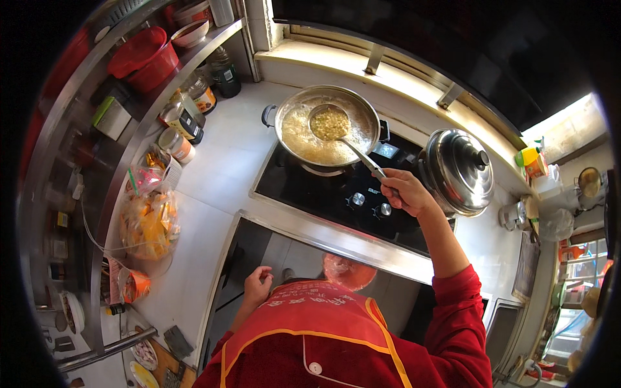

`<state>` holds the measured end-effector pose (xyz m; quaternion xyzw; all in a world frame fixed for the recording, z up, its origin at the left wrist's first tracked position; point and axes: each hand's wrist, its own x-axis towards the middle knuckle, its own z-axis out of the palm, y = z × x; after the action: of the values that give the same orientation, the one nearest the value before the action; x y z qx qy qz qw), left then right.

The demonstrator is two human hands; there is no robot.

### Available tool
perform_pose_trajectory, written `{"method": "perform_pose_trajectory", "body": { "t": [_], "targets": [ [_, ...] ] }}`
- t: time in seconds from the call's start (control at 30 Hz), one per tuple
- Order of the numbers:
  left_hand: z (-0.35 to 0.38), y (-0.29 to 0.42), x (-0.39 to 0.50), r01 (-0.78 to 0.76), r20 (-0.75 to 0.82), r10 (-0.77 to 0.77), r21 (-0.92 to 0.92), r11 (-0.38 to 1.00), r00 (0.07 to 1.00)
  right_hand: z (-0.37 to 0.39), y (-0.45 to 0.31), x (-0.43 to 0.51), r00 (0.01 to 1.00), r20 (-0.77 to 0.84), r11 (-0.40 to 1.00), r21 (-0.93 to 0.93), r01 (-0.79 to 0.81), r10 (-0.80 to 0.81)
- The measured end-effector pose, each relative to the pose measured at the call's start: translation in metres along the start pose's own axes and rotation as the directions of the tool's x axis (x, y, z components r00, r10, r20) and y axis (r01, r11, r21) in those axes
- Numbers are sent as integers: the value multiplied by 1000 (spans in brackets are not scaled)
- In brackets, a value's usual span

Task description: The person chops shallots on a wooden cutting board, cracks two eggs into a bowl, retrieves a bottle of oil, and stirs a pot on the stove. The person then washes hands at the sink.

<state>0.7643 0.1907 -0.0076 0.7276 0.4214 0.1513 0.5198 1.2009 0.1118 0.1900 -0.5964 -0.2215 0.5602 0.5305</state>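
Observation:
My right hand (403, 191) grips the long handle of a metal ladle (359, 153). The ladle's round bowl sits within a wide steel pot (366, 104) and holds small yellowish bits (330, 122). Around it, the pot is filled with foamy yellowish liquid (296, 128). This pot stands at the back left of a black cooktop (310, 194) with two knobs. Low in front of my red apron (330, 310), my left hand (257, 287) hangs with loosely curled fingers. Nothing shows in it.
A lidded steel pot (458, 169) stands right of the cooktop. Jars and bottles (179, 123) and a bag of orange packets (149, 223) line the left counter under a metal shelf (213, 36). Below the counter edge is a round red container (347, 271). A window ledge (335, 58) runs behind.

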Motion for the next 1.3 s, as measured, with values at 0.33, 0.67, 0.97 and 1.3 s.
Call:
{"method": "perform_pose_trajectory", "body": {
  "t": [0.33,0.67,0.97,1.3],
  "targets": [
    [2,8,6,9,21,-9,27,1000,1000,-15,6,-1,999,-14,993,-110,50,-52],
    [0,-1,4,14,5,-14,19,1000,1000,-5,0,15,985,-141,907,-421,35,-103],
    [-3,-2,2,23,-4,-23,-5,1000,1000,-18,40,72,726,-23,247,-948,203,-687],
    [-6,-9,-4,42,-20,-42,-7,999,999,10,1,47,993,-8,924,-366,-109,114]
  ]
}}
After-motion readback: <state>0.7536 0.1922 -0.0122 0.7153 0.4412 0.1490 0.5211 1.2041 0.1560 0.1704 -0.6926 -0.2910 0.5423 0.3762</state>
